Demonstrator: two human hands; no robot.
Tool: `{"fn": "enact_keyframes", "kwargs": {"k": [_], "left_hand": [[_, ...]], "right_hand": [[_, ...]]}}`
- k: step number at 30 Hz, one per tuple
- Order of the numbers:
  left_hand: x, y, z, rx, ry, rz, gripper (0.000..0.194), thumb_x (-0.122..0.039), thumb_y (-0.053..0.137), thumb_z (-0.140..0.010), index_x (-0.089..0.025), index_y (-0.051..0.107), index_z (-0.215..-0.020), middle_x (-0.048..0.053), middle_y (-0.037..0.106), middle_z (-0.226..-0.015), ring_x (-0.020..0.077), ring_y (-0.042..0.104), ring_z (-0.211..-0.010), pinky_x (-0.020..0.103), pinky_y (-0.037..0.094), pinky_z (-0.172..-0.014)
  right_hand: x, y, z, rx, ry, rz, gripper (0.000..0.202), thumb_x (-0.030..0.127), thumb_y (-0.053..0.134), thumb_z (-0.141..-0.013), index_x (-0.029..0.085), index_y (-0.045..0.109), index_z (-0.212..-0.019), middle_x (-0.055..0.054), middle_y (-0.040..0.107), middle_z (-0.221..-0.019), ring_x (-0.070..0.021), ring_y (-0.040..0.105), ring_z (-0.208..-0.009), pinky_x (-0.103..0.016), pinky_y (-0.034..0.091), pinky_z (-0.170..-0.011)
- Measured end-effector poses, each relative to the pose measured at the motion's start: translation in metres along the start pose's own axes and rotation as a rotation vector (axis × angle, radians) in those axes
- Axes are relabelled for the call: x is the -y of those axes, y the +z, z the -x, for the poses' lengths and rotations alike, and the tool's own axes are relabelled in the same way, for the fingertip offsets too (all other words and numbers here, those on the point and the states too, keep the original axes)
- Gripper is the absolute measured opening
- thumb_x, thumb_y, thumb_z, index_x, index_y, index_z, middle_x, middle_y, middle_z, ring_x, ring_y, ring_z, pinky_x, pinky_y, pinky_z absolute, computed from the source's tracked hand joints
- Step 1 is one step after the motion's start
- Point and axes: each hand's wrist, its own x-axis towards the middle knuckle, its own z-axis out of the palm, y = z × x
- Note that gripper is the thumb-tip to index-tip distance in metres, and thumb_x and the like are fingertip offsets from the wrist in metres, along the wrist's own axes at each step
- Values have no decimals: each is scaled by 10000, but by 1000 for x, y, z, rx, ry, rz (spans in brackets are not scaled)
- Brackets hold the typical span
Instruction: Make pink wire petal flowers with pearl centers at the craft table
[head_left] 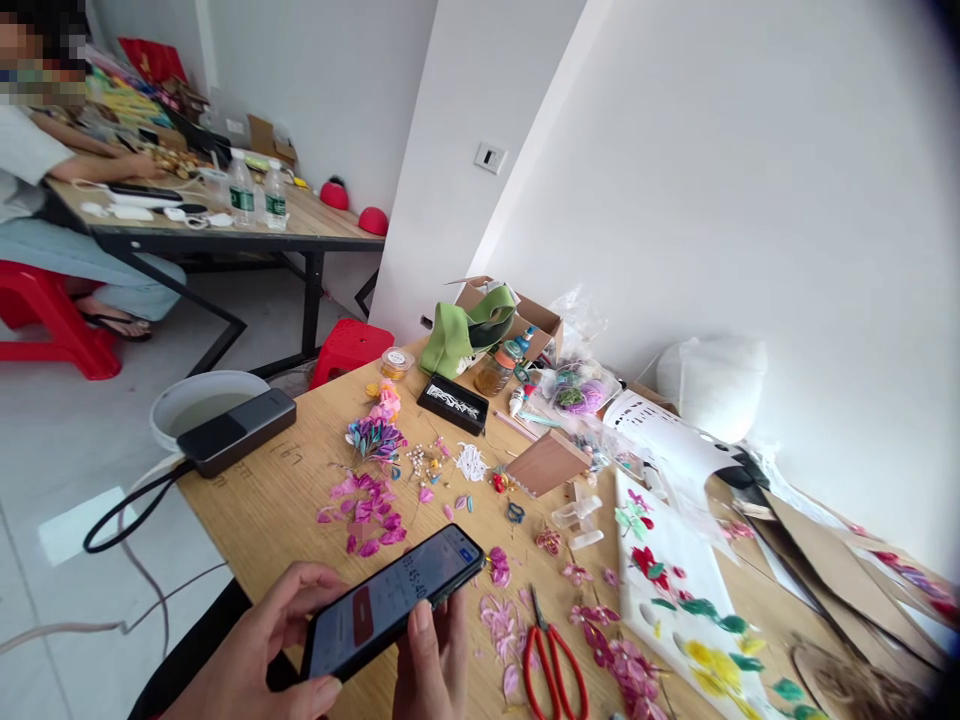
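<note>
Both hands hold a black smartphone over the table's near edge, its lit screen showing a running time and a red button. My left hand grips the phone's lower left end, thumb along the bottom edge. At its right side, my right hand wraps round the lower edge with the thumb near the screen. Just right of the phone lie red-handled pliers, pink petals and a pink flower. Beyond it are magenta petals and a purple-blue petal bunch.
A black power bank sits at the table's left edge above a white bucket. A white board with flowers lies right. Behind are a black tray, a jar and a green strap. A person sits at another table.
</note>
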Motion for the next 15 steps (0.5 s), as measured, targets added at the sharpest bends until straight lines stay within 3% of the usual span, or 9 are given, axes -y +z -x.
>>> {"fn": "enact_keyframes", "kwargs": {"k": [4, 7, 12, 15], "left_hand": [[-1, -2, 1, -21, 13, -2, 465, -157, 606, -549, -223, 560, -1007, 104, 674, -1127, 297, 652, -972, 392, 505, -867], [-1, -3, 2, -81, 27, -29, 473, -150, 624, -538, -228, 569, -1001, 95, 676, -1121, 304, 640, -1005, 383, 500, -881], [-3, 0, 7, -195, 104, -99, 510, -109, 620, -488, -253, 594, -977, 55, 693, -1066, 325, 627, -1029, 367, 506, -894], [0, 0, 7, -248, 143, -109, 536, -98, 630, -459, -269, 604, -966, 38, 700, -1045, 340, 611, -1060, 356, 511, -906]], "right_hand": [[-4, 2, -1, -36, -2, 9, 812, 499, 739, -724, 283, 378, -1419, -91, 611, -1256, -240, 612, -1069, -375, 497, -904], [-8, 1, -2, -26, -25, 29, 802, 584, 706, -713, 251, 436, -1391, -115, 631, -1221, -263, 619, -1042, -398, 506, -881], [-8, -4, -7, 57, -49, -45, 672, 751, 532, -734, 241, 662, -1154, -115, 709, -1054, -294, 661, -947, -438, 524, -830], [-6, -3, -11, 82, 13, -1, 743, 816, 384, -751, 232, 702, -1081, -130, 731, -975, -314, 680, -888, -476, 531, -795]]}}
